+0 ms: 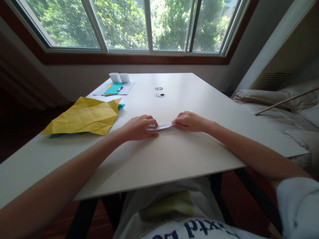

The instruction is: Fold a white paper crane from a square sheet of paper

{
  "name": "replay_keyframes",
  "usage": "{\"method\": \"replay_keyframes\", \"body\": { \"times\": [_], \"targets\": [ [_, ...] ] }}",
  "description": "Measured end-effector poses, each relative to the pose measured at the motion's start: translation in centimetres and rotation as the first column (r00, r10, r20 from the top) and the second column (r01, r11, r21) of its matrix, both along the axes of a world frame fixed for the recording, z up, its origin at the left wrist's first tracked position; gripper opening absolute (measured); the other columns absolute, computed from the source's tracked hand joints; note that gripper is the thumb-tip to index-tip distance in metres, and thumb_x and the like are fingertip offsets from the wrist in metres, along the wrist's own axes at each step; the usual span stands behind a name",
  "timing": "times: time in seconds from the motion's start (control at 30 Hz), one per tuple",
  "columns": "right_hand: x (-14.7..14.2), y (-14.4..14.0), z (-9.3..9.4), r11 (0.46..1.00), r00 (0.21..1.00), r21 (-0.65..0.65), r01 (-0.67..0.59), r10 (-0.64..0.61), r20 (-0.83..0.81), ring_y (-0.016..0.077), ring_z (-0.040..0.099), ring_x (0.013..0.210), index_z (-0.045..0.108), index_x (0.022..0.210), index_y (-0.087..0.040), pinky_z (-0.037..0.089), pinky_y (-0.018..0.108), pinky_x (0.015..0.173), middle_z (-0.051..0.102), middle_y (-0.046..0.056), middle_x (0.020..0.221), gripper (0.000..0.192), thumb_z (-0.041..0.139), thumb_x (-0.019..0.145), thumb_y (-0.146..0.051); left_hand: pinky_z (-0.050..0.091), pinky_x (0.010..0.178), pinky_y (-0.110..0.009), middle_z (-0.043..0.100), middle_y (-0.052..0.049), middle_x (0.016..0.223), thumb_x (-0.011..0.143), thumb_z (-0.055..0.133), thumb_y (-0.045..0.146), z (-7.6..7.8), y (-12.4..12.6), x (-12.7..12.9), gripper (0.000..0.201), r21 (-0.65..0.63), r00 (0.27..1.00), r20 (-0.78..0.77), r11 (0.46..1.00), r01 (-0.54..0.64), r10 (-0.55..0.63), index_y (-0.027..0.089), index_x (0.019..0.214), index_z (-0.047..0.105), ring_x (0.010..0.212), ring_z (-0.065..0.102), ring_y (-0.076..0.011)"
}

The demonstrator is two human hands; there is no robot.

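A small folded white paper piece lies flat on the white table between my two hands. My left hand rests on its left end, fingers curled and pressing it down. My right hand pinches its right tip with the fingertips. Most of the paper's left part is hidden under my left fingers.
A large creased yellow sheet lies at the left over a teal sheet. Further back sit white papers, a teal card, a pen and two small white boxes. Two cable holes are mid-table. A bed stands at the right.
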State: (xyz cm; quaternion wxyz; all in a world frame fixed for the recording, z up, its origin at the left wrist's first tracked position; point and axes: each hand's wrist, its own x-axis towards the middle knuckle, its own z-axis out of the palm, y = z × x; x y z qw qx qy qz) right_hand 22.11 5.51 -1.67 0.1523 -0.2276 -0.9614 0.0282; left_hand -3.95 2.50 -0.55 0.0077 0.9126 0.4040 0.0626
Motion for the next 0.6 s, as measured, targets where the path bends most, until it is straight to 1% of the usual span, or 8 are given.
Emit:
{"method": "replay_keyframes", "body": {
  "times": [0.1,0.17,0.23,0.33,0.4,0.47,0.53,0.6],
  "targets": [
    [-0.2,0.2,-0.3,0.996,0.996,0.022,0.091,-0.091,-0.022,0.0169,0.059,0.074,0.066,0.09,-0.016,0.041,0.029,0.075,0.067,0.008,0.078,0.028,0.039,0.089,-0.025,0.043,0.068,-0.027,0.063,-0.005,0.094,0.081,0.049,0.042,-0.5,0.1,0.3,0.028,0.05,1.0,0.023,0.999,-0.02,0.019,0.022,0.097,0.061,0.085,0.058,-0.0205],
    [-0.3,0.4,-0.6,0.988,0.986,0.007,0.156,-0.155,-0.06,0.0164,0.058,0.071,0.065,0.09,-0.015,0.04,0.027,0.07,0.066,0.008,0.076,0.029,0.039,0.089,-0.025,0.042,0.065,-0.026,0.064,-0.004,0.089,0.083,0.046,0.035,-0.8,0.2,0.4,0.023,0.089,0.999,0.047,0.996,-0.026,0.022,0.021,0.094,0.06,0.08,0.059,-0.0187],
    [-0.3,0.5,-0.7,0.979,0.973,-0.035,0.199,-0.202,-0.116,0.0156,0.057,0.07,0.065,0.089,-0.015,0.04,0.026,0.067,0.066,0.008,0.077,0.029,0.038,0.089,-0.027,0.041,0.062,-0.025,0.064,-0.004,0.085,0.084,0.043,0.03,-1.1,0.4,0.5,0.021,0.123,0.998,0.064,0.992,-0.034,0.027,0.021,0.091,0.06,0.074,0.059,-0.0175],
    [-0.4,0.4,-0.7,0.962,0.942,-0.141,0.234,-0.26,-0.211,0.0123,0.053,0.063,0.064,0.089,-0.016,0.038,0.023,0.061,0.063,0.003,0.073,0.028,0.04,0.089,-0.03,0.039,0.058,-0.025,0.064,-0.004,0.078,0.084,0.041,0.029,-1.1,0.5,0.6,0.023,0.138,0.994,0.087,0.988,-0.073,0.062,0.019,0.087,0.061,0.068,0.058,-0.0175],
    [-0.5,0.3,-0.6,0.947,0.917,-0.207,0.248,-0.298,-0.266,0.0102,0.049,0.057,0.064,0.088,-0.016,0.036,0.022,0.057,0.06,0.001,0.067,0.027,0.041,0.088,-0.031,0.039,0.056,-0.025,0.064,-0.003,0.073,0.084,0.041,0.031,-1.0,0.4,0.7,0.024,0.099,0.986,0.136,0.989,-0.111,0.097,0.019,0.087,0.061,0.064,0.057,-0.0167],
    [-0.5,0.3,-0.5,0.931,0.892,-0.264,0.253,-0.33,-0.31,0.0091,0.045,0.054,0.065,0.087,-0.016,0.035,0.021,0.055,0.058,0.0,0.063,0.027,0.044,0.086,-0.032,0.039,0.055,-0.024,0.064,-0.002,0.069,0.083,0.044,0.034,-0.8,0.4,0.8,0.024,0.029,0.968,0.214,0.99,-0.141,0.131,0.019,0.089,0.062,0.059,0.056,-0.0151],
    [-0.5,0.3,-0.4,0.913,0.876,-0.321,0.253,-0.357,-0.324,0.0088,0.044,0.054,0.065,0.086,-0.016,0.034,0.021,0.054,0.057,-0.001,0.062,0.026,0.046,0.084,-0.033,0.039,0.053,-0.023,0.064,-0.001,0.068,0.081,0.047,0.036,-0.6,0.4,0.8,0.026,-0.05,0.943,0.291,0.986,-0.156,0.164,0.018,0.093,0.061,0.056,0.055,-0.014],
    [-0.5,0.5,-0.5,0.893,0.874,-0.372,0.255,-0.377,-0.305,0.0089,0.044,0.054,0.066,0.087,-0.016,0.033,0.021,0.053,0.057,-0.001,0.062,0.026,0.048,0.082,-0.033,0.04,0.053,-0.023,0.065,0.0,0.069,0.08,0.049,0.038,-0.5,0.5,0.7,0.029,-0.145,0.923,0.335,0.978,-0.147,0.189,0.018,0.098,0.058,0.056,0.055,-0.0135]
  ]
}}
